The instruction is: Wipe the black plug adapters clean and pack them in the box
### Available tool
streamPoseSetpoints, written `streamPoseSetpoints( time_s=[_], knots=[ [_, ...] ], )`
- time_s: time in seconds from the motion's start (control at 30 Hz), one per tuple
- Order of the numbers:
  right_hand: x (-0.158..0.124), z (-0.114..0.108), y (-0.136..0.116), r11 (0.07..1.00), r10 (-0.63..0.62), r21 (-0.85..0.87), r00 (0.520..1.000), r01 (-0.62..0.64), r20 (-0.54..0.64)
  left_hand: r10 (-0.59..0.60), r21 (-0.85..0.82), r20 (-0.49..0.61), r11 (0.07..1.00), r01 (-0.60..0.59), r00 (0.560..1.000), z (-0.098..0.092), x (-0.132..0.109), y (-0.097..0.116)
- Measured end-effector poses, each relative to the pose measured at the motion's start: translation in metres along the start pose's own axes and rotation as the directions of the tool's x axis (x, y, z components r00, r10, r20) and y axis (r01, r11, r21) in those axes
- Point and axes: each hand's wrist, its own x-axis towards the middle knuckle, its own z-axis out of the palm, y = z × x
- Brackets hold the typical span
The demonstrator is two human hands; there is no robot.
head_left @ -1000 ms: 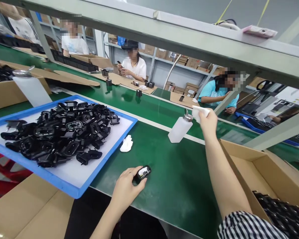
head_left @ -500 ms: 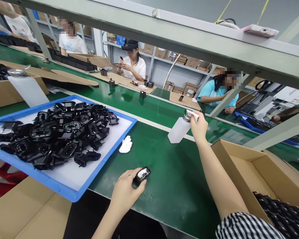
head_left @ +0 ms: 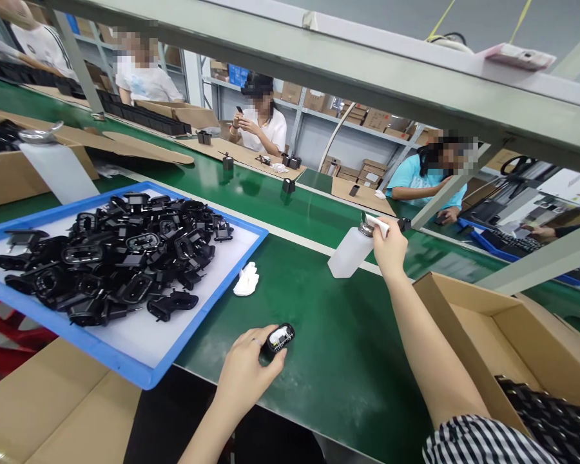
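Note:
My left hand (head_left: 245, 375) rests on the green table near its front edge, fingers closed around a small black part with a pale face (head_left: 279, 337). My right hand (head_left: 389, 248) reaches far across the table and presses a white cloth (head_left: 377, 224) onto the metal top of a translucent white dispenser bottle (head_left: 348, 252). A second crumpled white cloth (head_left: 246, 281) lies on the table between the bottle and the blue tray.
A blue-rimmed tray (head_left: 183, 339) piled with several black parts sits at left. An open cardboard box (head_left: 493, 335) holding black parts stands at right. Another dispenser bottle (head_left: 58, 167) stands far left. People sit working beyond a green conveyor (head_left: 280, 206). A metal frame bar (head_left: 319, 61) crosses overhead.
My right hand came down from above the bottle and now presses the white cloth on its top. My left hand stayed with the black part. Small black parts on the conveyor drifted right.

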Motion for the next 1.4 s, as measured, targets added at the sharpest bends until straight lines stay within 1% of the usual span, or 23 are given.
streamPoseSetpoints(
  time_s=[0.23, 0.3, 0.37, 0.43, 0.5, 0.63, 0.67, 0.73, 0.83, 0.87, 0.9, 0.93, 0.97, 1.0, 1.03, 1.07, 1.1, 1.13, 1.17, 1.2, 1.27, 1.33, 1.4],
  knots=[
    [-0.003, 0.000, 0.002, 0.999, -0.011, 0.040, 1.000, 0.011, 0.000, 0.018, 0.015, -0.035, 1.000, -0.018, 0.999, 0.000, -0.001, 0.000],
    [-0.003, -0.001, 0.001, 0.995, -0.014, 0.096, 1.000, 0.013, 0.001, 0.021, 0.015, -0.034, 1.000, -0.020, 0.999, 0.000, -0.001, 0.000],
    [-0.003, -0.003, 0.000, 0.980, 0.007, 0.200, 1.000, -0.005, -0.009, 0.016, 0.017, -0.027, 1.000, -0.016, 1.000, 0.000, 0.000, 0.000],
    [-0.002, -0.003, -0.001, 0.938, 0.074, 0.341, 0.997, -0.063, -0.019, 0.006, 0.020, -0.018, 1.000, -0.006, 1.000, -0.001, 0.000, 0.001],
    [0.000, -0.003, 0.000, 0.871, 0.155, 0.472, 0.988, -0.135, -0.004, 0.002, 0.021, -0.011, 1.000, -0.002, 1.000, -0.001, 0.000, 0.001],
    [0.013, -0.004, 0.006, 0.772, 0.245, 0.597, 0.969, -0.220, 0.041, -0.002, 0.015, 0.005, 1.000, 0.002, 1.000, -0.001, 0.000, 0.001],
    [0.017, -0.006, 0.007, 0.757, 0.270, 0.611, 0.962, -0.232, 0.030, -0.006, 0.010, 0.010, 1.000, 0.006, 1.000, -0.001, 0.000, 0.001],
    [0.023, -0.011, 0.006, 0.739, 0.327, 0.633, 0.944, -0.230, -0.040, -0.023, -0.004, 0.027, 1.000, 0.024, 0.999, -0.001, 0.001, 0.001],
    [0.016, -0.020, -0.007, 0.719, 0.341, 0.680, 0.926, -0.145, -0.164, -0.073, -0.031, 0.068, 0.997, 0.076, 0.995, -0.002, 0.002, 0.002],
    [0.007, -0.020, -0.015, 0.702, 0.322, 0.701, 0.934, -0.124, -0.157, -0.099, -0.047, 0.085, 0.994, 0.103, 0.991, -0.003, 0.003, 0.003],
    [-0.005, -0.019, -0.024, 0.678, 0.293, 0.723, 0.950, -0.131, -0.103, -0.130, -0.073, 0.104, 0.988, 0.138, 0.986, -0.003, 0.003, 0.003],
    [-0.019, -0.016, -0.035, 0.649, 0.255, 0.742, 0.967, -0.166, -0.006, -0.157, -0.111, 0.128, 0.979, 0.171, 0.979, -0.005, 0.004, 0.003],
    [-0.036, -0.012, -0.045, 0.626, 0.207, 0.744, 0.969, -0.235, 0.132, -0.176, -0.159, 0.157, 0.967, 0.200, 0.972, -0.006, 0.005, 0.003],
    [-0.054, -0.006, -0.056, 0.611, 0.149, 0.723, 0.944, -0.322, 0.295, -0.179, -0.212, 0.191, 0.952, 0.219, 0.965, -0.008, 0.005, 0.003],
    [-0.072, -0.001, -0.067, 0.601, 0.083, 0.689, 0.889, -0.405, 0.450, -0.168, -0.262, 0.223, 0.939, 0.225, 0.960, -0.010, 0.006, 0.002],
    [-0.089, 0.005, -0.076, 0.598, 0.019, 0.645, 0.813, -0.475, 0.581, -0.146, -0.300, 0.246, 0.928, 0.219, 0.958, -0.012, 0.007, 0.002],
    [-0.104, 0.010, -0.084, 0.593, -0.034, 0.609, 0.739, -0.527, 0.673, -0.122, -0.325, 0.259, 0.923, 0.206, 0.958, -0.014, 0.007, 0.001],
    [-0.117, 0.014, -0.090, 0.589, -0.083, 0.583, 0.676, -0.559, 0.732, -0.103, -0.337, 0.267, 0.921, 0.193, 0.958, -0.016, 0.008, 0.001],
    [-0.127, 0.017, -0.095, 0.583, -0.126, 0.570, 0.629, -0.579, 0.767, -0.098, -0.338, 0.269, 0.922, 0.189, 0.958, -0.018, 0.008, 0.000],
    [-0.135, 0.018, -0.098, 0.574, -0.166, 0.570, 0.599, -0.588, 0.784, -0.105, -0.330, 0.268, 0.924, 0.194, 0.958, -0.019, 0.009, 0.000],
    [-0.143, 0.018, -0.099, 0.553, -0.236, 0.589, 0.567, -0.589, 0.789, -0.141, -0.300, 0.264, 0.928, 0.220, 0.954, -0.020, 0.009, 0.000],
    [-0.147, 0.014, -0.096, 0.543, -0.275, 0.600, 0.550, -0.588, 0.788, -0.165, -0.266, 0.254, 0.935, 0.233, 0.953, -0.019, 0.009, 0.001],
    [-0.149, 0.009, -0.091, 0.549, -0.269, 0.588, 0.540, -0.594, 0.797, -0.149, -0.260, 0.253, 0.941, 0.215, 0.956, -0.019, 0.008, 0.002]
  ],
)
